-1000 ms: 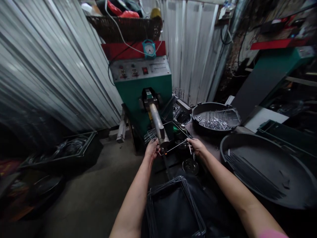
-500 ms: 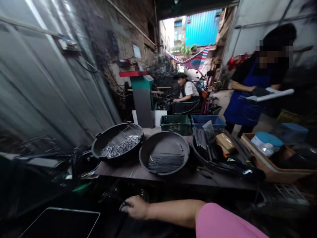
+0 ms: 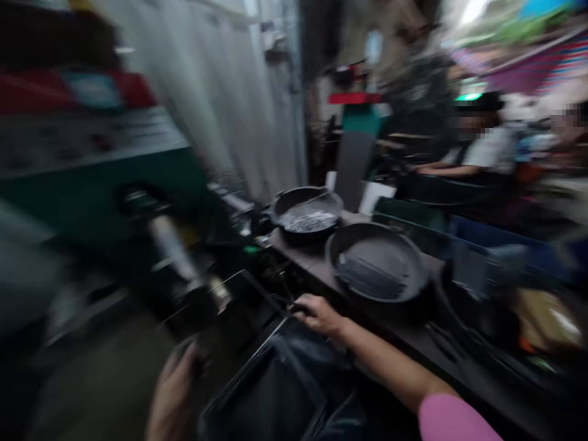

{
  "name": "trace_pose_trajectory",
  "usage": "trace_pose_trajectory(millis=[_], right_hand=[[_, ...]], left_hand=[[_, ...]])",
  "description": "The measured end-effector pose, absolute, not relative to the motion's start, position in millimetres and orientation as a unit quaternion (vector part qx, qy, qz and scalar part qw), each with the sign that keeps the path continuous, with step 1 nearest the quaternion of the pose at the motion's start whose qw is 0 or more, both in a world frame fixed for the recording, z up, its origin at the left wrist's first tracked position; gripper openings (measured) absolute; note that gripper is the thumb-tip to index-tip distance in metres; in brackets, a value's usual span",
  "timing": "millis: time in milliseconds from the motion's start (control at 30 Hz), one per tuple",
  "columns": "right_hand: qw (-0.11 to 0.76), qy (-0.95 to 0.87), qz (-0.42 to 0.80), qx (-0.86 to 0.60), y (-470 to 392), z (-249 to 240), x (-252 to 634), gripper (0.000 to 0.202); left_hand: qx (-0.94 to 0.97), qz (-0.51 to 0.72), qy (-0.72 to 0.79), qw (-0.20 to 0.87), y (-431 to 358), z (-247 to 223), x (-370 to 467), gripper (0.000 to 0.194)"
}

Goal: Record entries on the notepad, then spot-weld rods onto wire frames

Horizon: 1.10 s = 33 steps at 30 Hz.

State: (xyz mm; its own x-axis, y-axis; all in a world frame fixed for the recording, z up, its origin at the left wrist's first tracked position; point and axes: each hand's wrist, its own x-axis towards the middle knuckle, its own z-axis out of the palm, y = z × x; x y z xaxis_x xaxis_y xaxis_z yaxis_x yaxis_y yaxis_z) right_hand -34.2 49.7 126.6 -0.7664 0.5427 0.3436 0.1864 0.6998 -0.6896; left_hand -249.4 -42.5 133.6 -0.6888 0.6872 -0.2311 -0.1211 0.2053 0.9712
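My right hand (image 3: 318, 315) is closed on a small dark thing that I cannot make out, beside the far corner of a thin rectangular wire frame (image 3: 271, 334). Lower left, my left hand (image 3: 177, 383) is blurred, its fingers curled by something dark, and its grip is hard to read. The frame lies between both hands, over dark cloth. Past my right hand a round black pan (image 3: 376, 229) holds thin dark rods. Another round pan (image 3: 337, 202) beyond it holds short shiny metal pieces.
The pans stand on a bench (image 3: 316, 260). Behind it are a green crate (image 3: 408, 214) and a blue crate (image 3: 509, 239). A tan package (image 3: 546, 318) lies at right. A seated person (image 3: 482, 150) is at the back. A green and red machine (image 3: 92, 147) stands at left.
The view has swung left, so pans and bench appear further right. My left hand has come into view. The wire frame now shows close to my right hand. The standing person is mostly out of view.
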Motion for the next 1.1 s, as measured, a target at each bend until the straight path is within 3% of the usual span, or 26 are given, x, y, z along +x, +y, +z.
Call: trace_pose_trajectory(millis=[167, 367, 700, 1100], right_hand=[[0.125, -0.939, 0.319, -0.029, 32.3, 152.7, -63.6, 0.044], [-0.068, -0.973, 0.218, -0.029, -7.5, 152.5, -77.7, 0.063], [-0.101, -0.979, 0.17, -0.04, -18.4, 159.6, -67.4, 0.064], [-0.077, -0.989, 0.123, -0.039, -25.7, 162.0, -64.7, 0.056]], left_hand=[[0.139, 0.678, 0.615, 0.377, -120.3, 122.9, -257.6, 0.038], [0.143, 0.704, 0.576, 0.39, -127.5, 119.3, -244.9, 0.034], [0.163, 0.698, 0.57, 0.402, -138.4, 119.4, -230.0, 0.028], [0.151, 0.709, 0.564, 0.396, -141.9, 112.7, -222.7, 0.027]])
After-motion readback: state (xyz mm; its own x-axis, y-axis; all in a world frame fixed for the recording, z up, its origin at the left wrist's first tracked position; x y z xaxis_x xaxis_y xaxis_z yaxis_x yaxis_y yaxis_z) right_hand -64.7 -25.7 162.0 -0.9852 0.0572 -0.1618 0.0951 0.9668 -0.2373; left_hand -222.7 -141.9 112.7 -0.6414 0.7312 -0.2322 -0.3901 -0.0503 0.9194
